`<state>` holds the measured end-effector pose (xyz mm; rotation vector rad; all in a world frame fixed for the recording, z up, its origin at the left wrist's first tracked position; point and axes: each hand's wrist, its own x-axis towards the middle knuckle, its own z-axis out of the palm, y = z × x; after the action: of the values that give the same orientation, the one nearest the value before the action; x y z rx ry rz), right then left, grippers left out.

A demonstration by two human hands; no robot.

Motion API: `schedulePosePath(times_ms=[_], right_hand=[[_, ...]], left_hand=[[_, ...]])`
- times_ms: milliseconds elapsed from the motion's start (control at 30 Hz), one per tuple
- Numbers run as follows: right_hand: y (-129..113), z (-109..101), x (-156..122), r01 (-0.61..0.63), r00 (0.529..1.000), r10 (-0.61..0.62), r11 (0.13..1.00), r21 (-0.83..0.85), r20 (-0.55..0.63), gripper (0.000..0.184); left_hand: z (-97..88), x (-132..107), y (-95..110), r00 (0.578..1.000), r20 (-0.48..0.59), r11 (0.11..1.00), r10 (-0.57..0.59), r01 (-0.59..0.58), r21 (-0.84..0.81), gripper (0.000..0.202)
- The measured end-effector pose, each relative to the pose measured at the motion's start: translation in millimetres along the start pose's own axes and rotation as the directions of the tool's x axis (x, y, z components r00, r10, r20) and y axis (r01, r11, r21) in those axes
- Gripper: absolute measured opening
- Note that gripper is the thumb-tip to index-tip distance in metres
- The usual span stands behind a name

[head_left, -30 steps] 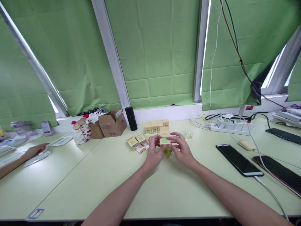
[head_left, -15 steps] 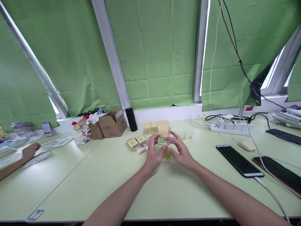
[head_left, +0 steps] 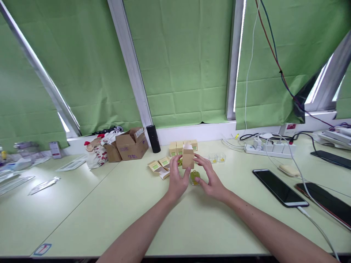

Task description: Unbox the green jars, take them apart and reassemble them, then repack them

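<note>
A small kraft cardboard box (head_left: 188, 160) is held up over the table, its plain side facing me and a flap standing open on top. My left hand (head_left: 178, 179) grips its left side, with the thumb at the bottom edge. The fingertips of my right hand (head_left: 211, 179) meet the box's right side, while its thumb is lower, by a small clear container with yellow-green contents (head_left: 195, 177). Behind the box stand several similar small boxes with green labels (head_left: 172, 149). Unfolded small cartons (head_left: 159, 167) lie left of my left hand.
Two clear containers (head_left: 216, 158) sit at the right. A black cylinder (head_left: 153, 138), a brown carton (head_left: 132, 146) and a cloth bag (head_left: 96, 155) line the back. On the right are a phone (head_left: 279, 187) with a cable, another dark phone (head_left: 325, 202) and a power strip (head_left: 270, 150).
The small box has turned, so its green label no longer faces me and a plain side does. My right thumb has shifted slightly down. Another person's arm at the left has left the view.
</note>
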<state>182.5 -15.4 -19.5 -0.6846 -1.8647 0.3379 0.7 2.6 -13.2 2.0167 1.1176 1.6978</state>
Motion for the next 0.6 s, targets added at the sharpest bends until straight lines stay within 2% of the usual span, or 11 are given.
schedulePosePath(times_ms=[200, 300, 400, 500, 600], right_hand=[[-4.6, -1.6, -0.7, 0.091, 0.995, -0.087, 0.991, -0.098, 0.052, 0.064], [-3.6, -0.1, -1.6, 0.093, 0.994, -0.086, 0.991, -0.099, 0.068, 0.065], [1.4, 0.7, -1.7, 0.08, 0.996, -0.076, 0.988, -0.135, 0.037, 0.061], [8.0, 0.5, -1.2, 0.019, 1.0, -0.017, 0.975, -0.223, 0.013, 0.048], [12.9, 0.9, -1.3, -0.133, 0.986, 0.159, 0.94, -0.313, 0.058, 0.046]], left_hand=[[-1.4, 5.0, -2.7, 0.997, -0.062, 0.993, -0.054, 0.06, 0.101, 0.045], [-2.0, 8.2, -5.9, 0.991, -0.098, 0.987, -0.093, 0.104, 0.124, 0.044], [-2.6, 11.0, -12.6, 0.981, -0.11, 0.981, -0.162, 0.173, 0.092, 0.044], [-3.8, 13.7, -19.8, 0.961, -0.118, 0.967, -0.249, 0.253, 0.02, 0.044], [-4.3, 16.2, -24.7, 0.943, -0.09, 0.947, -0.319, 0.314, -0.065, 0.041]])
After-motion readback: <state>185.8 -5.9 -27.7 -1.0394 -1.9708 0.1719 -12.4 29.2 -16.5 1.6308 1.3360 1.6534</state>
